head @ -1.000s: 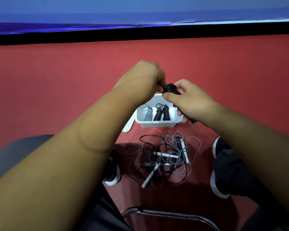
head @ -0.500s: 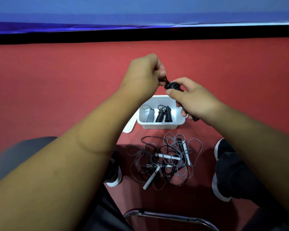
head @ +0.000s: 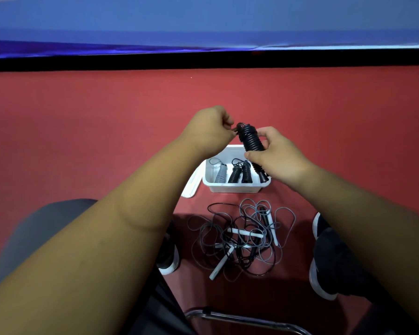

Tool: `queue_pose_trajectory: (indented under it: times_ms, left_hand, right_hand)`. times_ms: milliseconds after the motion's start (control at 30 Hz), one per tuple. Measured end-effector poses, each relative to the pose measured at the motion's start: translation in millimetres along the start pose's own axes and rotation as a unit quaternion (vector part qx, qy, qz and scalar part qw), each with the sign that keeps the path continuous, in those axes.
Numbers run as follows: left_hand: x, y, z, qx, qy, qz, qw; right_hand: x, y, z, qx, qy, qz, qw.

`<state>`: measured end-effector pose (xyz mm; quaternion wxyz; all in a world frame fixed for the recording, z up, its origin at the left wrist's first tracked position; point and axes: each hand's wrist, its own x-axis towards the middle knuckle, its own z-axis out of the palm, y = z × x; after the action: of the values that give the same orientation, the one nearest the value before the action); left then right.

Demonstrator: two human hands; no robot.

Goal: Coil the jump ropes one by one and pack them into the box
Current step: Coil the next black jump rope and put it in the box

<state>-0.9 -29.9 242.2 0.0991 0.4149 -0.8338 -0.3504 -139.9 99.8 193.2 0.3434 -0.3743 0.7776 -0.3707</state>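
Gripped in the right hand [head: 278,158], thumb and fingers curled round it: coiled black jump rope [head: 250,141], cord wound tightly along the handles. Tilted, upper end toward the left hand [head: 211,129], lower handle ends protruding below the right palm. Pinched at the coil's upper end by the curled left fingers: a short loop of the same cord. Hands close together, linked only through the rope, both raised above the red floor [head: 82,129].

Directly beneath the right hand: white box [head: 235,188], open-topped, standing on the floor. Inside, side by side and leaning: grey coiled rope [head: 220,174] on the left-hand side, two black coiled ropes [head: 235,174] next to it, toward the right hand. Just beside the box, under the left wrist: white lid [head: 191,187].

Nearer the body than both hands, between the two shoes [head: 169,262]: tangled pile [head: 242,235] of loose grey and black cords, with white handles [head: 244,233] lying across it. Markings on handles and box: too small to read.
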Motion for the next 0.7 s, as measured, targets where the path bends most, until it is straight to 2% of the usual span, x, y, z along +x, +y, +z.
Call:
queue_pose_trajectory:
  times_ms: [100, 333, 467, 700]
  left_hand:
    - [1.5, -1.9, 4.1, -0.029, -0.001, -0.042, 0.999]
    - [-2.3, -5.1, 24.9, -0.084, 0.023, -0.072, 0.994]
    - [11.8, -6.6, 28.4, -0.1, -0.016, -0.088, 0.991]
    - [59.1, -33.9, 52.7, -0.198, -0.041, -0.172, 0.964]
  right_hand:
    - [0.9, 2.5, 1.7, 0.004, 0.019, -0.007, 1.0]
    - [7.1, 6.1, -1.9, 0.002, 0.051, 0.005, 0.999]
    - [20.4, 5.7, -11.4, -0.043, 0.024, 0.03, 0.998]
    - [74.8, 25.9, -4.0, -0.113, -0.013, 0.079, 0.99]
